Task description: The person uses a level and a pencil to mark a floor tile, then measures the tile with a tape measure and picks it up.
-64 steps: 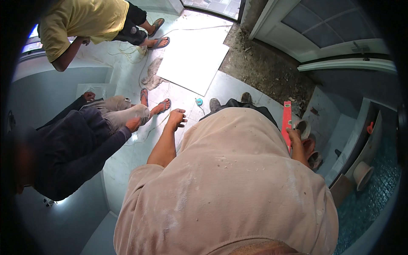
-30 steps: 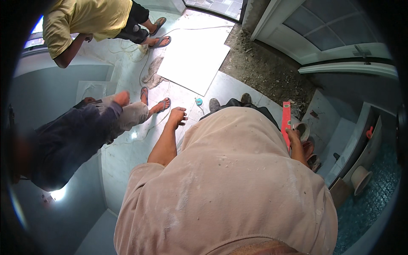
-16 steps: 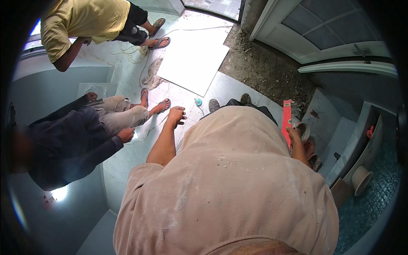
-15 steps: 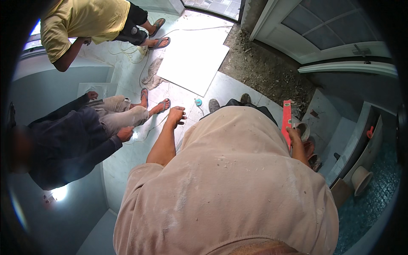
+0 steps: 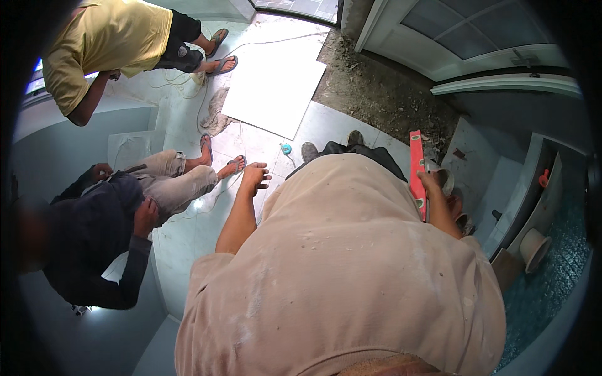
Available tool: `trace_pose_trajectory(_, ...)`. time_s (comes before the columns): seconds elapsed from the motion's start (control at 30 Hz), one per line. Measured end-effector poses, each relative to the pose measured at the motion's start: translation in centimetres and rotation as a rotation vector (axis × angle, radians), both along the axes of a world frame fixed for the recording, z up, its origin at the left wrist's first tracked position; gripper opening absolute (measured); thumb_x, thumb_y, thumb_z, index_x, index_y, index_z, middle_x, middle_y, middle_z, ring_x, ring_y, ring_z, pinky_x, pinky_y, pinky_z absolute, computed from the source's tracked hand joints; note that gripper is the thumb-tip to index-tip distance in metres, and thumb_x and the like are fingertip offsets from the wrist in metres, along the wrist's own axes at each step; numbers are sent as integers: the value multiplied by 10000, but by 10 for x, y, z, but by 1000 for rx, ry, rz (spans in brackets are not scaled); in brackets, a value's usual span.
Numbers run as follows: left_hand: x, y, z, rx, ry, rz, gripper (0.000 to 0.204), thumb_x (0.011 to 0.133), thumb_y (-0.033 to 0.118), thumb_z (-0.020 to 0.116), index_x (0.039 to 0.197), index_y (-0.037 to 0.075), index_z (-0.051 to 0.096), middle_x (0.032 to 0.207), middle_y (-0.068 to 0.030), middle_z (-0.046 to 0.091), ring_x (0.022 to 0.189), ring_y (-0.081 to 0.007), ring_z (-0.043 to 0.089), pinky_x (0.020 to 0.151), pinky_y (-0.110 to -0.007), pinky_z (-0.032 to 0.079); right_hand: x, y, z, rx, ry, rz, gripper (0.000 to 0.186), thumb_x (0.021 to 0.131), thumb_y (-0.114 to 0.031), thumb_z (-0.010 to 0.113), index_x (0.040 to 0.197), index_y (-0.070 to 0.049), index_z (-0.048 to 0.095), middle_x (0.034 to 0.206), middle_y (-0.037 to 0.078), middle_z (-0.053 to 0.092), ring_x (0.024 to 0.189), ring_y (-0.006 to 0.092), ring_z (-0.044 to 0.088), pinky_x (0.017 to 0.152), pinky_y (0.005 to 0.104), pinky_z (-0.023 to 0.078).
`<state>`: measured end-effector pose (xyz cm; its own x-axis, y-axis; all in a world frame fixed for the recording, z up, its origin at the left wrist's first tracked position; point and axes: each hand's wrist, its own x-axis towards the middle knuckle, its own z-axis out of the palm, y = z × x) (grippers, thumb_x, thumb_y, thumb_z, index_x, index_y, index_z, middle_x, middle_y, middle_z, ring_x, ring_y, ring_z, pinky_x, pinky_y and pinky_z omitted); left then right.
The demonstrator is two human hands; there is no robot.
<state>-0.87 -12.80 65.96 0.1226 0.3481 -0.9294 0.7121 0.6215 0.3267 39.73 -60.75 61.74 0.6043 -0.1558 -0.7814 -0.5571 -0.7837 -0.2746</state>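
Note:
My right hand (image 5: 431, 182) is wrapped round a red spirit level (image 5: 416, 152), which hangs at my right side with its long edge pointing away from me. My left hand (image 5: 255, 179) is held out to the left, its fingers loosely bent and apart, with nothing in it. Beyond that hand, a small turquoise tape measure (image 5: 286, 149) lies on the floor, left of my shoes. Farther off, a large white tile (image 5: 276, 94) lies flat and reflects bright light.
A person in a yellow shirt (image 5: 122, 37) stands at far left; nearer is another in dark clothes (image 5: 94, 213). A cable (image 5: 276, 42) crosses the floor. Rubble-strewn soil (image 5: 382, 88) borders the tiles before a white door (image 5: 464, 37). Buckets stand at right, including a pale one (image 5: 534, 250).
The view has shifted slightly, so the floor and tile sit farther left. The person in dark clothes has drawn both hands in toward the waist. My right hand still holds the level.

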Motion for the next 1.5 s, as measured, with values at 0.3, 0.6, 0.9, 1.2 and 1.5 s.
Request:
trace_pose_trajectory(0.3, -36, 7, -9, 21, 23, 3, 420, 934, 39, 485, 1347, 36, 562, 1058, -80, 642, 811, -207, 685, 647, -433, 557, -16, 23, 1, 42, 5, -15, 601, 838, -140, 778, 1294, 154, 519, 1146, 266, 678, 933, 350, 722, 740, 511, 615)
trace_pose_trajectory(0.6, -56, 16, -20, 17, -9, 3, 408, 943, 58, 489, 1344, 43, 567, 1055, -77, 653, 795, -200, 683, 601, -407, 552, -46, 44, 30, -29, -45, 6, 692, 842, -140, 786, 1395, 131, 471, 1226, 275, 652, 1016, 366, 709, 789, 510, 609)
trace_pose_trajectory(0.9, -63, 26, -36, 15, -25, -5, 364, 982, 122, 478, 1318, 65, 603, 1041, -74, 670, 792, -192, 694, 564, -396, 552, -37, 14, 17, -60, -70, 37, 717, 829, -188, 791, 1392, 131, 481, 1243, 284, 649, 1059, 385, 693, 863, 495, 578)
trace_pose_trajectory(1.2, -85, 32, -40, 5, 23, -35, 352, 985, 151, 480, 1295, 70, 623, 1057, -69, 678, 827, -199, 702, 588, -404, 556, -72, 38, 26, -126, -63, 170, 786, 786, -308, 822, 1362, 144, 538, 1367, 303, 596, 1218, 386, 625, 1029, 458, 488)
trace_pose_trajectory(1.5, -84, 53, -40, -78, 96, -79, 376, 966, 134, 510, 1315, 33, 610, 1085, -80, 679, 855, -193, 690, 633, -389, 566, -95, 87, 35, -108, 23, 255, 575, 814, -209, 802, 1226, 144, 613, 1127, 238, 700, 1004, 347, 693, 893, 453, 537)
